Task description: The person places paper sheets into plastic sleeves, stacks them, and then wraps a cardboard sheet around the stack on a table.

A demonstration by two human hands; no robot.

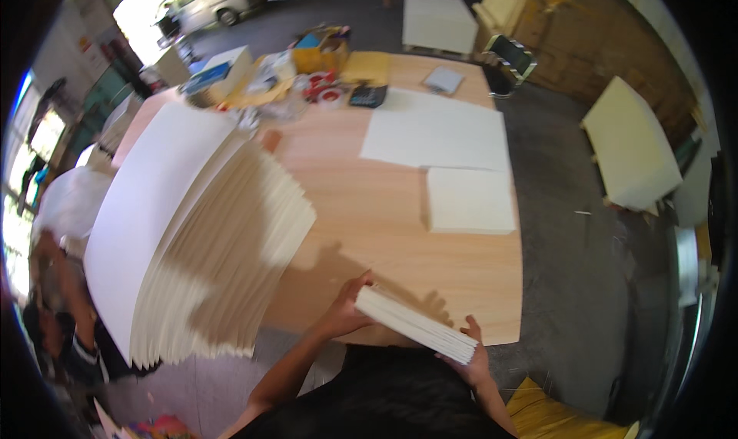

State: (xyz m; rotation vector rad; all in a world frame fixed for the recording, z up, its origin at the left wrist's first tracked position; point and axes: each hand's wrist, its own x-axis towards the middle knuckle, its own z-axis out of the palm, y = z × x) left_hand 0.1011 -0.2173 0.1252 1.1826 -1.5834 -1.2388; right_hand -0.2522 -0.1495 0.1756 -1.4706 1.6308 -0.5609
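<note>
Between my two hands, a stack of white paper sheets [415, 325] is held tilted above the table's near edge, its layered side facing up. My left hand [348, 310] grips the stack's left end, and my right hand [471, 357] grips its right end. On the left of the table stands a tall, fanned pile of large cream-white sheets [223, 239]. A smaller neat stack of white sheets [470, 201] lies on the right side, beside a large flat white sheet [438, 128].
Along the far side of the wooden table [361, 224] are a black calculator [368, 95], tape rolls [330, 96], a cardboard box [332, 51] and a small pale pad [443, 79]. A chair [509, 64] and a pallet stack [632, 147] stand beyond. Another person's arm [73, 285] shows at left.
</note>
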